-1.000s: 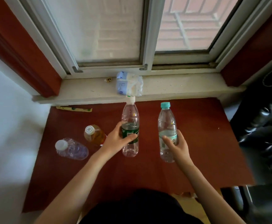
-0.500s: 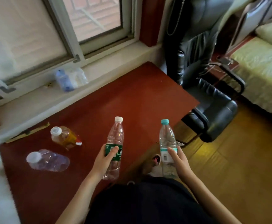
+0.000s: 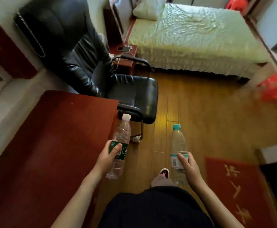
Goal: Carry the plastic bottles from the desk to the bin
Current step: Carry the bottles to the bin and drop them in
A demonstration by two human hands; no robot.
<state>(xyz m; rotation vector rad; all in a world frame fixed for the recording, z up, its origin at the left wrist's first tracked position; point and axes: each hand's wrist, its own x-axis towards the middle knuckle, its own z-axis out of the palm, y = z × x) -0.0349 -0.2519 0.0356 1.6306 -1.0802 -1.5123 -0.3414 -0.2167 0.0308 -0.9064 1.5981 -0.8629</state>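
Observation:
My left hand [image 3: 107, 157] grips a clear plastic bottle with a green label and white cap [image 3: 122, 134], held upright over the right edge of the dark red desk [image 3: 52, 139]. My right hand [image 3: 189, 168] holds a second clear bottle with a teal cap and pale label [image 3: 178, 142], upright above the wooden floor. Both bottles look empty. No bin is clearly in view. The other bottles on the desk are out of the frame.
A black leather office chair [image 3: 131, 94] stands just beyond the desk's corner. A bed with a pale green cover [image 3: 192, 35] fills the far side. A red plastic crate [image 3: 275, 89] sits at the right edge, a red floor mat [image 3: 233, 186] at lower right. My foot [image 3: 164, 172] is on the wooden floor.
The view has swung right, away from the window and desk toward the chair, bed and floor. Both hands have lifted their bottles off the desk and carried them along.

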